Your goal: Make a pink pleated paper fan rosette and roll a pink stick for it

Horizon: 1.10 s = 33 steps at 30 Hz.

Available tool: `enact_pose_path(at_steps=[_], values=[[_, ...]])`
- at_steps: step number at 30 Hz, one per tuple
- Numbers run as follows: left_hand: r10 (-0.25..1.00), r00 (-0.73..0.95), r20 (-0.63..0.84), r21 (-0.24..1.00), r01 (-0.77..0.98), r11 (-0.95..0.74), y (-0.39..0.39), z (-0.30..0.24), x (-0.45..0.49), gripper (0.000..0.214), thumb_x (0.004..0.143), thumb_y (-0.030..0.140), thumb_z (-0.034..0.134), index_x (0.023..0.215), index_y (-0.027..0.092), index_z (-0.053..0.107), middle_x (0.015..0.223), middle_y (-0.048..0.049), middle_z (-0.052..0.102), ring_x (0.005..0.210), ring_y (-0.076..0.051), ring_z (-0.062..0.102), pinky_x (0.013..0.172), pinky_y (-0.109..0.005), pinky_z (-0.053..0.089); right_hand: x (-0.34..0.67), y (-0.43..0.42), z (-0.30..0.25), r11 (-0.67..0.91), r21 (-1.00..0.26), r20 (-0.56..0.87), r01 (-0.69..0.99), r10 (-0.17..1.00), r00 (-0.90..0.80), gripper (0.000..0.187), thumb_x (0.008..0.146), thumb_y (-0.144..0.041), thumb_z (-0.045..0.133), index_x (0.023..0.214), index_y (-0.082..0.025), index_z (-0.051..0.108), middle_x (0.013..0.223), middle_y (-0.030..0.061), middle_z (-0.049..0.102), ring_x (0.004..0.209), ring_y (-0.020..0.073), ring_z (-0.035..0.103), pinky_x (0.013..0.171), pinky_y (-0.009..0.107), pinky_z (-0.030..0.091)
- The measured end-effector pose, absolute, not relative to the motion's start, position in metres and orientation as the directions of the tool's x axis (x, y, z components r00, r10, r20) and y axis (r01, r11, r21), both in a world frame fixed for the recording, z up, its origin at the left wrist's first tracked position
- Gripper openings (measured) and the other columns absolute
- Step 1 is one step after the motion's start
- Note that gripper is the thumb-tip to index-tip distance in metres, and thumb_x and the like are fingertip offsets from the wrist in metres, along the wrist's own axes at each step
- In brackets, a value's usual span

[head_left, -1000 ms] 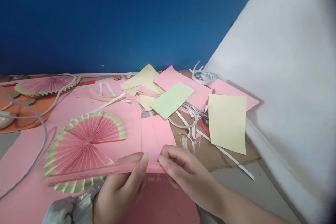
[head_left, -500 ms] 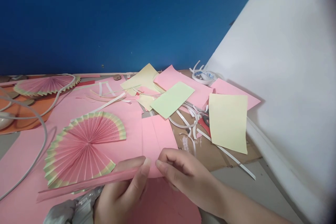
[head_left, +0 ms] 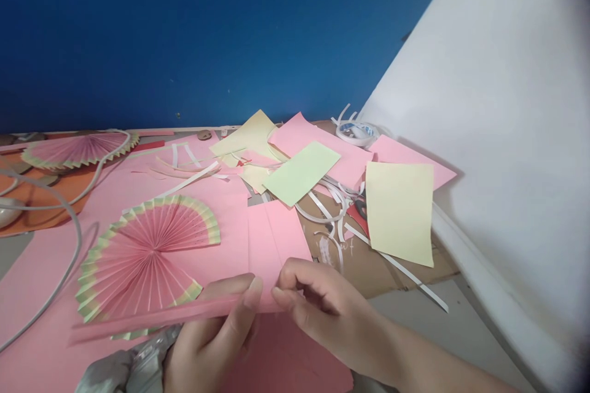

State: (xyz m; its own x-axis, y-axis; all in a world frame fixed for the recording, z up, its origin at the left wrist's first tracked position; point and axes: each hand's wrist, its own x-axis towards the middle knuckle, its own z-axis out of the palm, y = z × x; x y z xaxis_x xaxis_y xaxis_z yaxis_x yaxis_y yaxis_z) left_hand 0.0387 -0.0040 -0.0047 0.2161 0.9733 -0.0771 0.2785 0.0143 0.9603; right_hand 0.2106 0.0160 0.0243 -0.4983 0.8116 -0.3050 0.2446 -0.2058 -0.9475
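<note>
Left hand (head_left: 209,334), right hand (head_left: 322,307), perhaps one strip (head_left: 152,318)

grey floor (head_left: 428,331) open right, pleated fan (head_left: 147,252) left, yellow sheet (head_left: 399,212) ahead

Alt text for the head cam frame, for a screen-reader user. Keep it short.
The left hand and right hand pinch a folded pink paper strip between them, low in the frame. Behind it lies a pleated pink fan with a green-yellow rim; a yellow sheet, a green sheet, white trimmings and a tape roll are scattered before a blue wall.
</note>
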Motion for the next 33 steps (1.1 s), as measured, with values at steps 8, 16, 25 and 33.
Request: enact_pose_path(at_steps=[8,16,25,33], values=[[0.927,0.345,-0.144,0.972,0.227,0.067,0.0,-0.008,0.039,0.043,0.092,0.039,0.038,0.054,0.02,0.039,0.048,0.0049,0.039,0.043,-0.009,0.039,0.044,-0.019,0.035,0.211,0.016,0.021,-0.267,-0.938,-0.347,0.222,0.768,-0.539,0.033,0.094,-0.041,0.038,0.069,-0.02,0.038,0.06,-0.006,0.033,0.054,0.0085,0.031,0.05,0.022,0.026],[0.921,0.357,-0.157,0.966,0.249,0.068,0.002,-0.006,0.037,0.039,0.091,0.038,0.039,0.056,0.021,0.037,0.049,0.005,0.035,0.044,-0.01,0.035,0.043,-0.02,0.031,0.212,0.02,0.022,-0.228,-0.942,-0.329,0.244,0.769,-0.548,0.033,0.092,-0.042,0.043,0.069,-0.019,0.038,0.063,-0.0061,0.032,0.055,0.0081,0.03,0.052,0.021,0.027],[0.928,0.332,-0.169,0.973,0.206,0.103,0.0,-0.004,0.037,0.04,0.09,0.035,0.042,0.053,0.02,0.036,0.047,0.0064,0.034,0.041,-0.008,0.035,0.041,-0.019,0.03,0.214,0.025,0.026,-0.324,-0.908,-0.419,0.266,0.716,-0.558,0.034,0.09,-0.044,0.047,0.069,-0.019,0.038,0.06,-0.0069,0.032,0.053,0.0076,0.029,0.049,0.021,0.025],[0.931,0.322,-0.172,0.973,0.203,0.11,0.002,-0.005,0.038,0.041,0.09,0.038,0.04,0.053,0.022,0.037,0.046,0.0064,0.034,0.04,-0.009,0.035,0.04,-0.019,0.032,0.217,0.025,0.029,-0.384,-0.889,-0.455,0.248,0.688,-0.565,0.032,0.09,-0.043,0.049,0.071,-0.019,0.039,0.057,-0.0073,0.035,0.051,0.0072,0.031,0.046,0.019,0.025]])
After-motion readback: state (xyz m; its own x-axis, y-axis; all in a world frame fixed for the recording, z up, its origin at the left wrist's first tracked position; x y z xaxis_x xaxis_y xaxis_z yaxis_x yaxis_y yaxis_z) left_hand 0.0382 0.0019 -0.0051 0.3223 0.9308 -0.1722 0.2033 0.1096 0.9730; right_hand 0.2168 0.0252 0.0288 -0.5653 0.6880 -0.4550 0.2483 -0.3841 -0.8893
